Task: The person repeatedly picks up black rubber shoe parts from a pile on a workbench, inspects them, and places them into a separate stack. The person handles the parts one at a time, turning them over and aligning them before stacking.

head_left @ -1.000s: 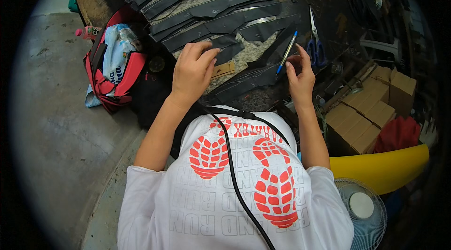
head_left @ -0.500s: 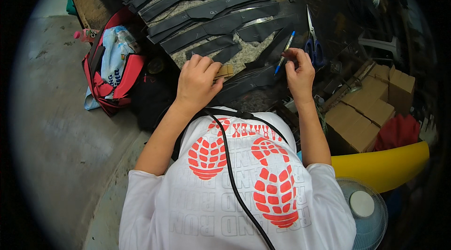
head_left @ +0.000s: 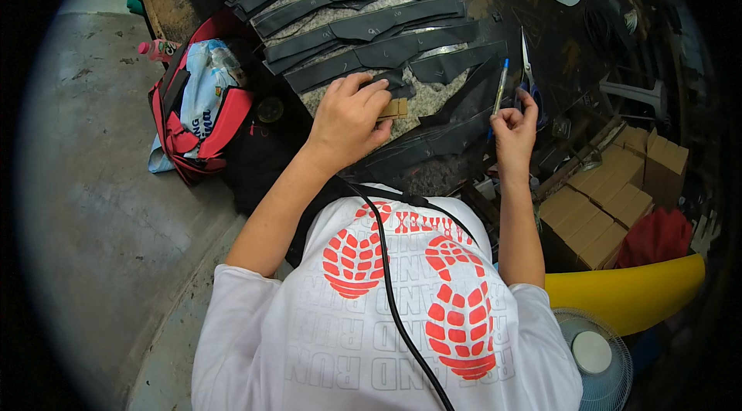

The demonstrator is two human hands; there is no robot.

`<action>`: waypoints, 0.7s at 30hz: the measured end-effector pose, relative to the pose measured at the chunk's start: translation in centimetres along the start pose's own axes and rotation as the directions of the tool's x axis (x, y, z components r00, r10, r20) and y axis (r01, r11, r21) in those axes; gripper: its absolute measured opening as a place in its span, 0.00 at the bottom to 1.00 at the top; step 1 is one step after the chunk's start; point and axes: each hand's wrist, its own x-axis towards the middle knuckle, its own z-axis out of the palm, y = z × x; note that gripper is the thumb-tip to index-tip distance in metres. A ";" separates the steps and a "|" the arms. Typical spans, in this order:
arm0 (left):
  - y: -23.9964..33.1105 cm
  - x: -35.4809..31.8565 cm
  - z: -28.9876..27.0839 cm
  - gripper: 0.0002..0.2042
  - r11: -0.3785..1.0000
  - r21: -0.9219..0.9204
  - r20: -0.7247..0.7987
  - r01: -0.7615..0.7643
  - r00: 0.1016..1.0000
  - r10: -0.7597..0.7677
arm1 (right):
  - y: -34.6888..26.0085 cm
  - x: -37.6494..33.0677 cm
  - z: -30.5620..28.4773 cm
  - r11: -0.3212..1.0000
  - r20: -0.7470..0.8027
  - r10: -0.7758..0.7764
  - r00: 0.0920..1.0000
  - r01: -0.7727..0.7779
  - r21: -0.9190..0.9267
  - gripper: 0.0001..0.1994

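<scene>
Pen (head_left: pixel 501 88) swung steeper: pinched in right hand (head_left: pixel 515 137), left hand (head_left: pixel 348 121) apart.

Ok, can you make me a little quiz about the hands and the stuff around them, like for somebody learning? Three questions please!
1. Which hand holds the pen?
2. True or false: the scissors lie to the right of the pen in the picture.
3. What colour is the cap on the bottle near the red bag? A) green B) pink C) black

Key: 1. The right hand. 2. True. 3. B.
</scene>
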 end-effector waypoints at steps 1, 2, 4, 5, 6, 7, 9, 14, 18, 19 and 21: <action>0.0 -0.2 -0.1 0.18 1.000 -0.014 -0.003 -0.001 1.000 0.001 | -0.3 0.0 -0.2 0.999 -0.039 0.021 0.999 -0.020 0.038 0.34; -0.1 -0.3 -0.2 0.18 0.998 -0.046 -0.033 0.053 0.998 -0.055 | -0.7 -0.1 -0.6 0.985 0.007 0.023 1.000 -0.023 0.168 0.35; -0.3 -0.6 -0.5 0.19 0.982 -0.108 -0.085 0.157 0.982 -0.166 | -1.6 -0.3 -0.7 0.966 0.076 0.042 0.996 -0.060 0.251 0.33; -0.5 -0.6 -0.7 0.19 0.978 -0.127 -0.101 0.162 0.979 -0.176 | -2.0 -0.3 -0.5 0.951 0.134 0.018 0.991 -0.058 0.304 0.32; -0.8 -0.5 -0.8 0.19 0.976 -0.148 -0.116 0.163 0.977 -0.180 | -2.4 -0.3 -0.1 0.946 0.193 0.010 0.981 -0.072 0.315 0.29; -1.0 -0.3 -0.9 0.19 0.970 -0.174 -0.134 0.167 0.972 -0.191 | -2.7 -0.2 0.5 0.958 0.232 -0.004 0.973 -0.063 0.280 0.29; -1.1 -0.2 -0.9 0.18 0.980 -0.126 -0.032 0.152 0.987 -0.157 | -3.0 0.1 2.2 0.981 0.297 -0.008 0.955 -0.050 0.187 0.30; -0.8 0.1 -0.8 0.18 0.994 -0.069 0.067 0.079 0.995 -0.075 | -3.7 -0.2 6.8 0.935 0.406 -0.299 0.863 0.350 -0.054 0.33; -0.7 -0.3 -1.3 0.16 0.994 -0.036 0.106 0.105 0.989 -0.101 | -4.5 -0.9 7.9 0.841 0.488 -0.318 0.813 0.480 -0.251 0.34; -0.7 -0.4 -1.4 0.17 0.994 -0.038 0.060 0.102 0.993 -0.099 | -4.5 -1.0 8.0 0.812 0.506 -0.322 0.800 0.508 -0.287 0.34; -0.6 -0.5 -1.4 0.17 0.993 -0.051 -0.020 0.108 0.994 -0.109 | -4.6 -1.2 7.5 0.893 0.487 -0.222 0.845 0.377 -0.247 0.33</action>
